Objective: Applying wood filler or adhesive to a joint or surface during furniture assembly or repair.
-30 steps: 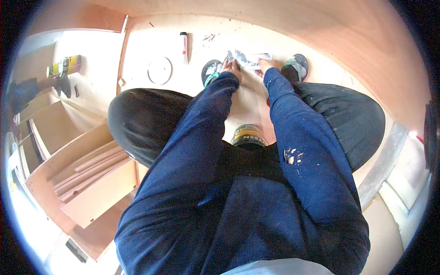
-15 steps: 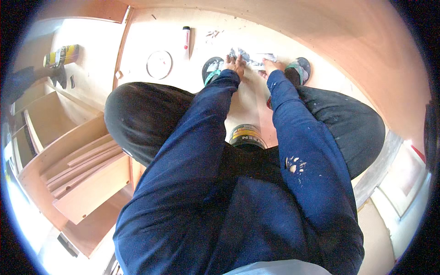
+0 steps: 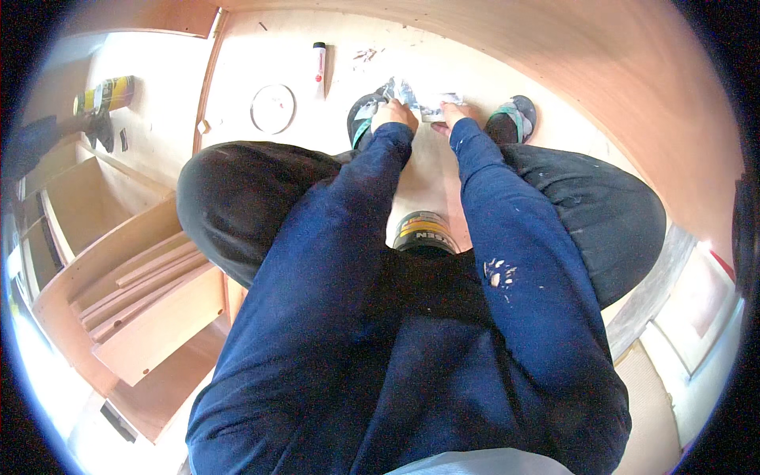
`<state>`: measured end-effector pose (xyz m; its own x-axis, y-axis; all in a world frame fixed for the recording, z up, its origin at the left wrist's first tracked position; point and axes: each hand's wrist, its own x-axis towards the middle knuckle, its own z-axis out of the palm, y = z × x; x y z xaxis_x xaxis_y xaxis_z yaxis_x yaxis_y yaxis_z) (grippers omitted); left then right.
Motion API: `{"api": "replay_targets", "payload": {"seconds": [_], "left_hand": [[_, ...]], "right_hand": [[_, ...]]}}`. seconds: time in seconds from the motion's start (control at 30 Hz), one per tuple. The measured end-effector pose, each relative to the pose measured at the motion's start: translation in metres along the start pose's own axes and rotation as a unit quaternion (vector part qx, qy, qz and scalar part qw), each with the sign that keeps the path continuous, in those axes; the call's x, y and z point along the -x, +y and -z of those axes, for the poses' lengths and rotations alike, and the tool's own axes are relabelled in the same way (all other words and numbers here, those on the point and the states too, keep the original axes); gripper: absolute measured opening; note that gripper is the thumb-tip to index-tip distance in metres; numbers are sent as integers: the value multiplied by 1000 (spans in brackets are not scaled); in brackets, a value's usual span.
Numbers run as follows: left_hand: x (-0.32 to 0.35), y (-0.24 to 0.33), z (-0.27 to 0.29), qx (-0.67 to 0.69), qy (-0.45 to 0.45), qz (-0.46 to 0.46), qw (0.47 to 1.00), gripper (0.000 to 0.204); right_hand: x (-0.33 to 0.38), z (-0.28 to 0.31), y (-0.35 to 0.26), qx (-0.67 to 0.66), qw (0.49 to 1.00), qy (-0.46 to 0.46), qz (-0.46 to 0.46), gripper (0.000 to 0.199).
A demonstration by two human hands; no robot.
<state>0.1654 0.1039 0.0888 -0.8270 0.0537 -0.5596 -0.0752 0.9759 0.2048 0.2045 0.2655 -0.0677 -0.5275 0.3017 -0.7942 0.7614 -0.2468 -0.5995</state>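
Note:
Beyond my knees, both hands work close together just above a pale board floor. My left hand (image 3: 395, 115) is closed on the lower end of a crumpled-looking, grey-and-white smeared piece (image 3: 402, 90); its material is unclear. Close on its right, my right hand (image 3: 457, 115) pinches a flat, pale, blade-like piece (image 3: 440, 99) with whitish smears. The two pieces nearly meet, and I cannot tell whether they touch. My sandalled feet stand on either side. Between my legs sits a tin (image 3: 425, 229) with a yellow and dark label, partly hidden by my clothing.
A white tube with a black cap (image 3: 319, 67) and a thin round ring or lid (image 3: 272, 109) lie left of my feet. Small scraps (image 3: 366, 55) are scattered beyond. A yellow tin (image 3: 105, 95) lies at far left beside a grey glove-like shape (image 3: 99, 131). Wooden strips (image 3: 150, 277) fill a low wooden box.
My left hand has gone from spread fingers over the smeared piece to a closed grip, lifting its edge. My right hand has shifted left with the flat piece, nearer the left hand.

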Motion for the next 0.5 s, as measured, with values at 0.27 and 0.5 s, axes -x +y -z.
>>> {"api": "replay_targets", "payload": {"seconds": [0.27, 0.5], "left_hand": [[10, 7, -25, 197, -165, 6, 966, 45], [-12, 5, -57, 98, -164, -13, 981, 42]], "right_hand": [[-19, -14, 44, 106, 993, 43, 19, 38], [16, -9, 23, 215, 968, 124, 47, 41]]}}
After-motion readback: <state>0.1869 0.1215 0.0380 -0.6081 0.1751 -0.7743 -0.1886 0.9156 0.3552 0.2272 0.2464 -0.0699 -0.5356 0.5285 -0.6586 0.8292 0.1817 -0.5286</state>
